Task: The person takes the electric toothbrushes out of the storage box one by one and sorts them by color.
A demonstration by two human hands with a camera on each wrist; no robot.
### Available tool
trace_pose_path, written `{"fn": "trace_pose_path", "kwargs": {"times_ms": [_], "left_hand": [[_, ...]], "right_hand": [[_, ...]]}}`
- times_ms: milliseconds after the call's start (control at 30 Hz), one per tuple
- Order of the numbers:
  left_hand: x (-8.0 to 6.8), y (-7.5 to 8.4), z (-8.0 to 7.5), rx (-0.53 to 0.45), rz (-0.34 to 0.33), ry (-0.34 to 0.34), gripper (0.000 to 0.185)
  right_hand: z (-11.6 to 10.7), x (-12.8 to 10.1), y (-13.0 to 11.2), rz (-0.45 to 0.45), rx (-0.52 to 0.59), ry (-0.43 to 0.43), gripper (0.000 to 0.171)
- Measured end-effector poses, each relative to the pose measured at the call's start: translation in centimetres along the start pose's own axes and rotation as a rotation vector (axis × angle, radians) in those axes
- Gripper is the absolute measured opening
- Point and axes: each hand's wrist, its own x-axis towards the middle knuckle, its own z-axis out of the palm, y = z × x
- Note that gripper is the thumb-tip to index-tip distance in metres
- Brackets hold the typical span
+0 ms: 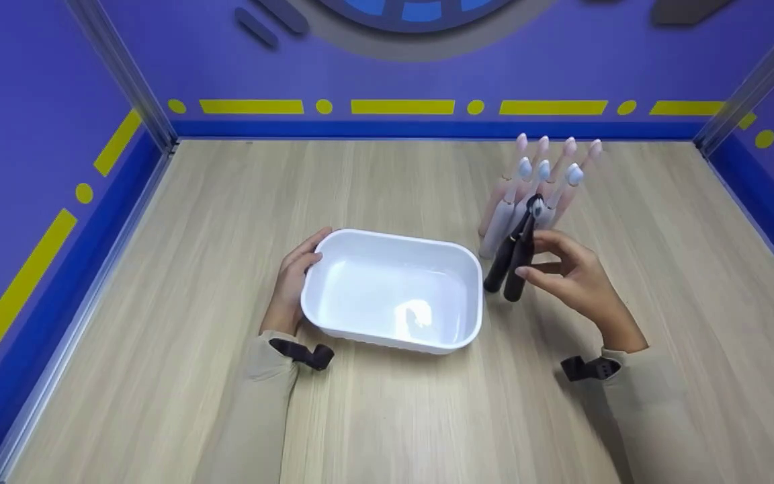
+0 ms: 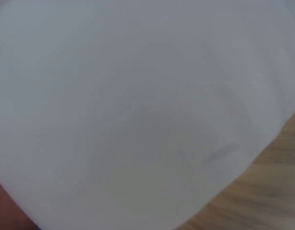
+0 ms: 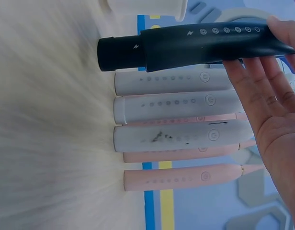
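Observation:
A white rectangular tub (image 1: pixel 394 289) with rounded corners lies on the table in the middle, with nothing inside. My left hand (image 1: pixel 288 288) grips its left end, thumb over the rim. In the left wrist view the tub's pale wall (image 2: pixel 138 105) fills most of the picture. To the right of the tub my right hand (image 1: pixel 578 279) holds a black electric toothbrush (image 1: pixel 519 272), thumb on one side and fingers on the other. Close beside it stands another black toothbrush (image 1: pixel 500 265). The right wrist view shows the held toothbrush (image 3: pixel 200 45) overlapping the second one's base (image 3: pixel 119 53).
Behind the black toothbrushes, several white toothbrushes (image 1: pixel 496 228) stand upright in a row. Several pink toothbrushes (image 1: pixel 491 202) form a row farther back. Blue printed walls (image 1: pixel 394 87) border the wooden table (image 1: pixel 259 188) at the back and sides.

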Motion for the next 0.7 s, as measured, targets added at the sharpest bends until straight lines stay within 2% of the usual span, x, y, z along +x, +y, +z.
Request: {"fn": "trace_pose_path", "kwargs": {"times_ms": [200, 700], "left_hand": [[-0.05, 0.03, 0.05, -0.005, 0.007, -0.001, 0.049], [0.0, -0.04, 0.01, 0.012, 0.006, 0.007, 0.049]], "right_hand": [[0.21, -0.02, 0.18, 0.021, -0.007, 0.002, 0.045], [-0.47, -0.33, 0.27, 0.009, 0.008, 0.021, 0.044]]}}
